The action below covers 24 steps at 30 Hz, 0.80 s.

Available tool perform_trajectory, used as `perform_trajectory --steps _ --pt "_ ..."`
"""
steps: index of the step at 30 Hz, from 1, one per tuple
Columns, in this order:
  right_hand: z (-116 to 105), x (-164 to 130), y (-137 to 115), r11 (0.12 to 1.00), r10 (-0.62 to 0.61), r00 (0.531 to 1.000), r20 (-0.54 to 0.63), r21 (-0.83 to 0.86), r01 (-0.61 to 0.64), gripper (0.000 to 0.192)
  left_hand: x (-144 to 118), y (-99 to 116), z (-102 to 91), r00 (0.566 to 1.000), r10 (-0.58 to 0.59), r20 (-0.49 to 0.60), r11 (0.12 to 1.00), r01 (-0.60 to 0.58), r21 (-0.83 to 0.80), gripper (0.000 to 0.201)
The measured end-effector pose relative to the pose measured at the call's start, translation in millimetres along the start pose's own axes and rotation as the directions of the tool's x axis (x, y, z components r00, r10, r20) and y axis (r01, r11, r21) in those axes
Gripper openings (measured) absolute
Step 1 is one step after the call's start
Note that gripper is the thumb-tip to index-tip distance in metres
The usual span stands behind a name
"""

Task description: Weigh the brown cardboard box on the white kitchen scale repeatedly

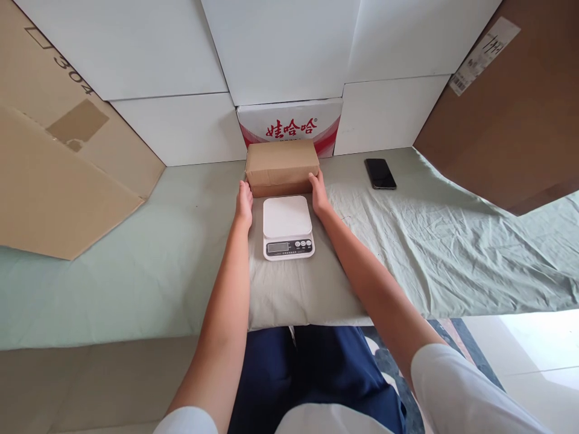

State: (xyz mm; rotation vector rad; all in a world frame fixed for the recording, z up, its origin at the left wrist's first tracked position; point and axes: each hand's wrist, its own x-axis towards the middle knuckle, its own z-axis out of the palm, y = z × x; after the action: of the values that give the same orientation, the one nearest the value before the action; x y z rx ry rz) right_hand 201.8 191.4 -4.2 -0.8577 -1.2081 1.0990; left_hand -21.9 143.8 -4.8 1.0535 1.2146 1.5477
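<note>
A closed brown cardboard box (283, 166) is at the back of the cloth-covered table, between my two hands. My left hand (244, 204) presses along its left front corner, with the fingers partly hidden by the side. On the opposite end, my right hand (319, 190) grips the right side, its thumb on the front face. Just in front of the box lies a white digital kitchen scale (287, 226) with a bare platform, a dark display and several buttons facing me. Whether the box rests on the table or is slightly raised, I cannot tell.
A black phone (380, 173) lies to the right on the green cloth (149, 265). Large cardboard panels stand at the left (81, 157) and right (506, 120). Behind the box are white panels (280, 48) and a white-and-red printed carton (289, 117).
</note>
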Motion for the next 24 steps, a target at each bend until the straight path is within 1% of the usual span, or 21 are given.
perform_trajectory --steps 3,5,6,8,10,11,13,14,15,17,19,21,24 --pt "4.8 -5.2 -10.2 1.0 0.015 1.0 0.0 -0.014 -0.015 0.086 -3.3 2.1 0.5 1.0 0.003 -0.014 1.0 -0.003 0.002 0.08" --pt "5.3 -6.5 -20.6 1.0 -0.001 1.0 0.015 -0.025 0.002 0.085 -8.2 8.2 0.3 0.999 0.003 -0.036 1.0 -0.003 0.002 0.084" --pt "4.7 -7.8 -27.4 0.999 -0.019 0.999 0.027 -0.03 0.02 0.083 -12.4 12.8 -0.1 0.999 0.019 -0.041 1.0 -0.019 0.002 0.089" --pt "1.7 -15.6 -44.0 0.996 -0.074 0.995 0.072 -0.047 0.077 0.081 -26.2 24.1 -1.3 0.995 0.093 -0.023 0.996 -0.093 0.009 0.099" --pt "-4.1 -34.0 -61.5 0.98 -0.161 0.978 0.131 -0.094 0.174 0.081 -48.8 35.6 -2.7 0.983 0.185 0.013 0.983 -0.185 0.019 0.104" --pt "-7.8 -47.6 -68.9 0.964 -0.208 0.965 0.161 -0.132 0.23 0.081 -63.3 40.1 -3.0 0.976 0.216 0.026 0.976 -0.216 0.022 0.104" --pt "-15.7 -81.0 -77.9 0.897 -0.31 0.925 0.22 -0.254 0.361 0.086 -97.0 44.8 -2.7 0.971 0.236 0.036 0.972 -0.236 0.013 0.097" --pt "-19.4 -98.7 -79.3 0.86 -0.347 0.908 0.236 -0.306 0.409 0.089 -114.7 44.7 -2.1 0.971 0.24 0.025 0.971 -0.24 0.008 0.094" --pt "-22.5 -115.3 -79.0 0.832 -0.388 0.896 0.216 -0.336 0.441 0.089 -131.9 43.3 -1.2 0.969 0.245 0.02 0.969 -0.245 0.007 0.093" --pt "-26.4 -141.7 -75.6 0.814 -0.421 0.89 0.176 -0.358 0.457 0.087 -161.2 37.8 0.4 0.967 0.254 0.016 0.967 -0.254 0.004 0.092" --pt "-27.4 -156.0 -71.6 0.826 -0.419 0.896 0.148 -0.348 0.444 0.083 -179.6 31.9 1.2 0.966 0.257 -0.009 0.966 -0.257 0.009 0.091" --pt "-26.5 -159.7 -68.6 0.845 -0.393 0.909 0.138 -0.336 0.416 0.081 -185.7 27.9 1.3 0.968 0.249 -0.029 0.968 -0.248 0.024 0.093" --pt "-24.6 -156.3 -64.5 0.873 -0.337 0.934 0.123 -0.331 0.358 0.081 -179.2 26.6 1.7 0.977 0.209 -0.039 0.978 -0.208 0.028 0.099"
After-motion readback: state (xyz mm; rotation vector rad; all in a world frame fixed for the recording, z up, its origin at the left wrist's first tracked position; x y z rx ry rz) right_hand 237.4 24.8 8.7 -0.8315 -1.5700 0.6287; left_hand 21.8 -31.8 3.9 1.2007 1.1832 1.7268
